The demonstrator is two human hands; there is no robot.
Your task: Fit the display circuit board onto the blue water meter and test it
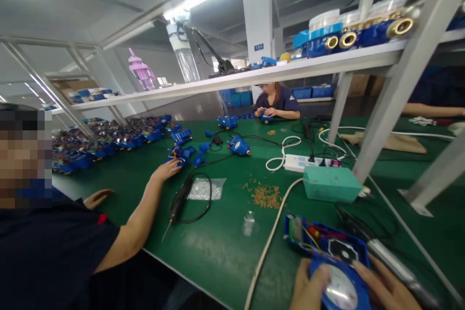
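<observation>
Head view: your left hand [308,290] and right hand [387,288], at bottom edge, each with grip closed on round blue gauge housing [339,290], which lies on green counter [218,242] against opened blue unit [323,240] with exposed wiring. Metal-barrelled tool [394,264] just right. Teal box [330,184] behind. Co-worker's hand [167,169] at left touches blue parts [181,155].

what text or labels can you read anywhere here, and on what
None can be read.
Small blue sign on the white pillar: white characters, too blurred to read.
Power strip on the green table: markings too small to read.
Blue toy part held by the left hand and right hand: round white face, no readable print.
</observation>
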